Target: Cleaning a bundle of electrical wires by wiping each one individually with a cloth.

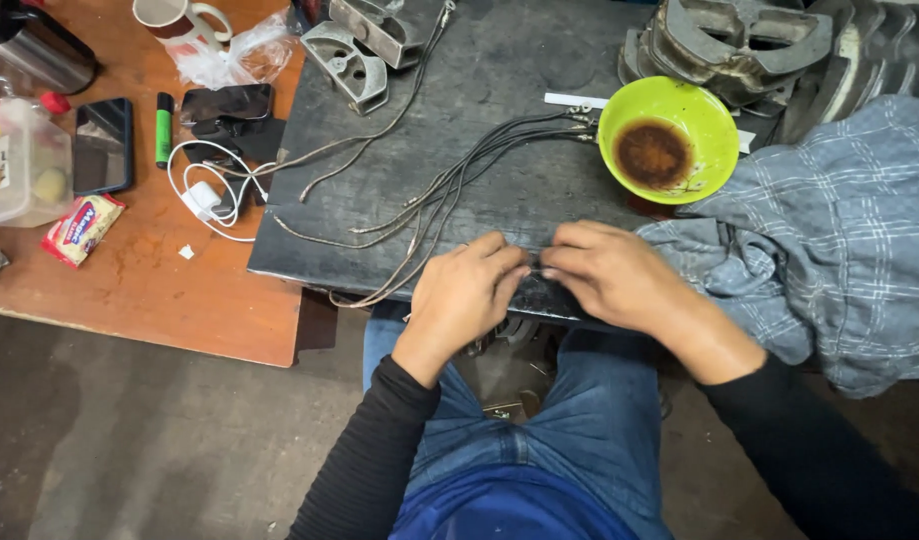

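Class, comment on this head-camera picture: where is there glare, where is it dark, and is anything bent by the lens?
Head view: even, soft lighting; glare on the phone screen and green bowl rim; floor dim; wooden table edge bows from wide-angle distortion; hands and wires sharp.

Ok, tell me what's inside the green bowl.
The green bowl holds a dark brown, rust-coloured residue pooled at its bottom; the inner walls above it are bare. What lies under the bowl is covered and cannot be seen.

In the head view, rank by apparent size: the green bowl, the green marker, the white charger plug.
1. Green bowl, clearly largest.
2. Green marker.
3. White charger plug, close to the marker in apparent size, so this order is unsure.
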